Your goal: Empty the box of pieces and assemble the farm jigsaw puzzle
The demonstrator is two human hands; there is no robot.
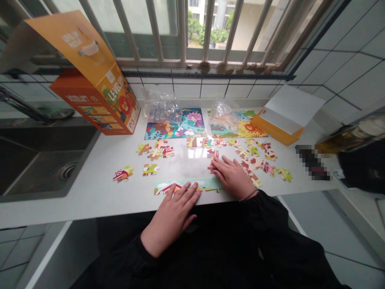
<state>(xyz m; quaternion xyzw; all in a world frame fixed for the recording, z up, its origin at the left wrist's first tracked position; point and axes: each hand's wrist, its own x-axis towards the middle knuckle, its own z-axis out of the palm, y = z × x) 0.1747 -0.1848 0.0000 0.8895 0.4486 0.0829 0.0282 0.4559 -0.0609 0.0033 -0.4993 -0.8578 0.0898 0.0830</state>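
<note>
Desk (90, 168); box (116, 98), 10 o'clock | left hand (175, 214): spread flat on strip (207, 184), 6 o'clock | right hand (234, 178), 4 o'clock: at pieces (213, 153), grip unclear

1. The left hand (177, 206) lies palm down, fingers extended forward and to the right, slightly parted, thumb pointing out to the right.
2. The right hand (233, 175) is palm down too, angled forward and to the left, fingers lightly bent; whether it grips anything cannot be seen.
3. The left forearm (134, 251) and right forearm (269, 206), both in black sleeves (297, 243), angle inward.
</note>
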